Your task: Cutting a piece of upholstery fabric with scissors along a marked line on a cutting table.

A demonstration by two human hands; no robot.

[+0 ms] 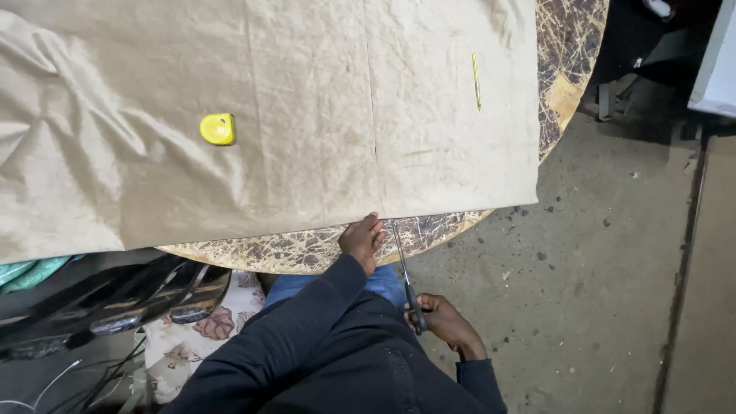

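Note:
A large beige cloth [307,115] lies spread over a round marbled table [307,249]. My left hand [362,239] rests on the table's near edge, fingertips touching the cloth's hem where a faint drawn line [371,100] runs down. My right hand [441,320] grips the black handles of long scissors [404,272], whose blades point up toward the cloth's edge just right of my left hand. The blades look nearly closed and stop short of the fabric.
A yellow tape measure [218,129] and a yellow-green striped pencil [476,80] lie on the cloth. Black chair parts [115,299] and a floral cushion [222,322] sit at lower left. Grey concrete floor [606,253] spreads to the right.

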